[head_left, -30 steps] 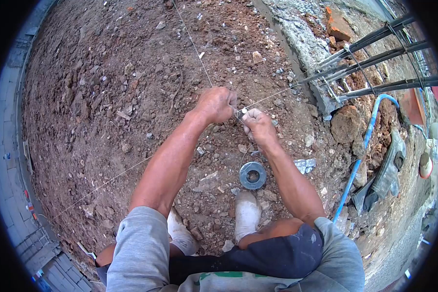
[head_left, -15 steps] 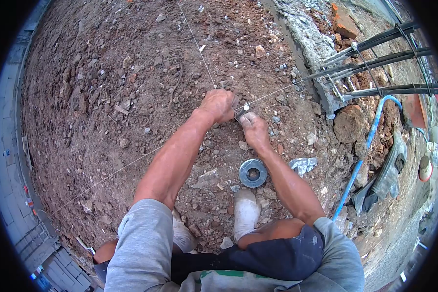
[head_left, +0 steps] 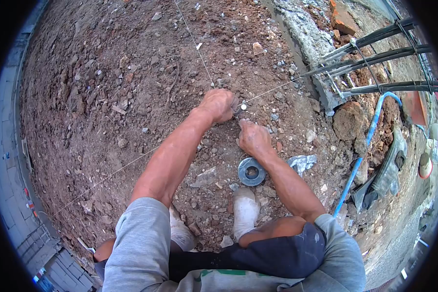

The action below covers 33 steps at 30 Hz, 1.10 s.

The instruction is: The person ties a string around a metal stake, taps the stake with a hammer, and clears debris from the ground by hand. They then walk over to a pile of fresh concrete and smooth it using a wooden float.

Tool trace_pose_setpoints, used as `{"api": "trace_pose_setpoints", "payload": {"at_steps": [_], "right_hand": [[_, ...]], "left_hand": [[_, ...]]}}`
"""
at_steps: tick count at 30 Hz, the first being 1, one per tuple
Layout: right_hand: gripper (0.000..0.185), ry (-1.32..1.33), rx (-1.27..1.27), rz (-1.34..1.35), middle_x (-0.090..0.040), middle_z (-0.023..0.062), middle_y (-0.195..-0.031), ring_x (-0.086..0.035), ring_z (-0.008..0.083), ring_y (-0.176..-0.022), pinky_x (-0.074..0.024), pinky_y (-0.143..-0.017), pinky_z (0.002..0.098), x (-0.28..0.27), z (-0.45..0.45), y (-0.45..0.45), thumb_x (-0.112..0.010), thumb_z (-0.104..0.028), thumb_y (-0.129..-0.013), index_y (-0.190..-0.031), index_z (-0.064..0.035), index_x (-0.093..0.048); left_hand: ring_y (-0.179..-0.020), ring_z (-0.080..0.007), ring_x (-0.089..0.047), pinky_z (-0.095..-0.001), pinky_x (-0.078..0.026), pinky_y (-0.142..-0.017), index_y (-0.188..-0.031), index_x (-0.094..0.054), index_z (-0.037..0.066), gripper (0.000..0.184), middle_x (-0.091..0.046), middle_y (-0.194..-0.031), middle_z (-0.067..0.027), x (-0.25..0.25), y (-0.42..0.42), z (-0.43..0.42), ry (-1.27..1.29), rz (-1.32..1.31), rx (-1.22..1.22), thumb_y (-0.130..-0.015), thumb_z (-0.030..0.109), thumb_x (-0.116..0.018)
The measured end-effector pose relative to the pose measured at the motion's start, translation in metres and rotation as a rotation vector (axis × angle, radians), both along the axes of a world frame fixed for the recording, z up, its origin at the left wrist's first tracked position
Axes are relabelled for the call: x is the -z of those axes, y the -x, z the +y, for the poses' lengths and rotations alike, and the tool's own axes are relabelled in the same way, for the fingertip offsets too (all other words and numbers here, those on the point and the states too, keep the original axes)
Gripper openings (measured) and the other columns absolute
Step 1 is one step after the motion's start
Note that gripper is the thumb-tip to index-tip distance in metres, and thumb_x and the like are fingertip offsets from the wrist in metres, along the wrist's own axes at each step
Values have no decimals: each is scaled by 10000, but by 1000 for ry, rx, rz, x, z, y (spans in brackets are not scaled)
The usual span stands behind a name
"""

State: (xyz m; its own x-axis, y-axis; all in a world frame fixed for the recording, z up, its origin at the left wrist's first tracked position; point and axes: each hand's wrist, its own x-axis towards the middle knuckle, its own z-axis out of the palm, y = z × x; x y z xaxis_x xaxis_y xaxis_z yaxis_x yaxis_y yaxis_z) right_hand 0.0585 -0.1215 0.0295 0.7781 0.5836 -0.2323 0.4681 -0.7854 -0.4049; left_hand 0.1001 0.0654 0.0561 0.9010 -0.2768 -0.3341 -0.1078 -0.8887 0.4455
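Note:
My left hand (head_left: 219, 105) is closed low over the soil, its fingers curled around something mostly hidden; a small dark edge shows at the fingertips. Beside those fingertips is a small round white piece (head_left: 244, 107). A thin pale string (head_left: 270, 91) runs from there towards the steel bars, and another string (head_left: 195, 43) comes from the top down to the left hand. Just below and to the right, my right hand (head_left: 254, 138) is closed in a pinch; what it pinches is too small to make out. Under it lies a grey coil of thin wire (head_left: 251, 172).
Rough soil with stones surrounds both hands. A further string (head_left: 107, 177) crosses at left. At right, tied steel bars (head_left: 374, 61) stick out over a concrete edge (head_left: 304, 36), near a blue pipe (head_left: 370, 138). Crumpled plastic (head_left: 302, 164) lies beside the right forearm.
My right hand has drawn down and away from the left fingertips, turning its back upward. The left hand has stayed nearly in place, still closed.

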Motion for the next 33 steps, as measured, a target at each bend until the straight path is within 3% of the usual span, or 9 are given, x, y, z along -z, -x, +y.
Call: {"api": "trace_pose_setpoints", "payload": {"at_steps": [20, 23, 26, 29, 33], "right_hand": [[163, 154, -183, 37, -678, 204, -733, -693, 346, -708, -555, -648, 455, -27, -13, 9, -538, -96, -802, -877, 1, -646], [168, 171, -198, 49, -678, 202, -732, -694, 346, -711, -557, -649, 455, -28, -14, 8, -529, -93, -809, -885, 2, -645], [179, 188, -208, 56, -677, 199, -727, -694, 346, -709, -557, -647, 454, -30, -14, 10, -518, -89, -819, -903, 6, -643], [194, 173, -220, 51, -678, 196, -726, -694, 344, -709, -554, -642, 455, -34, -14, 13, -504, -85, -832, -931, 6, -643], [208, 215, -232, 59, -681, 193, -735, -694, 340, -720, -551, -646, 456, -37, -11, 14, -489, -83, -847, -956, 3, -644]], "left_hand": [[-856, -326, -663, -444, -519, -743, -847, -703, 158, 228, -686, -798, -127, 0, -9, 0, -56, 73, 124, -692, 17, -613], [-892, -309, -658, -428, -501, -846, -848, -687, 152, 207, -685, -814, -116, -6, -6, -5, -136, 80, 156, -707, 23, -608], [-957, -275, -643, -414, -439, -978, -842, -665, 144, 165, -677, -866, -98, 12, 3, 7, -1, -147, 245, -724, 40, -616], [-1040, -245, -614, -403, -358, -1078, -834, -653, 136, 129, -662, -950, -79, 25, 11, 8, 35, -208, 200, -729, 62, -638], [-1038, -250, -602, -408, -381, -1063, -916, -663, 133, 182, -646, -1004, -78, 20, 18, 6, 61, -265, 188, -751, 56, -650]]}}
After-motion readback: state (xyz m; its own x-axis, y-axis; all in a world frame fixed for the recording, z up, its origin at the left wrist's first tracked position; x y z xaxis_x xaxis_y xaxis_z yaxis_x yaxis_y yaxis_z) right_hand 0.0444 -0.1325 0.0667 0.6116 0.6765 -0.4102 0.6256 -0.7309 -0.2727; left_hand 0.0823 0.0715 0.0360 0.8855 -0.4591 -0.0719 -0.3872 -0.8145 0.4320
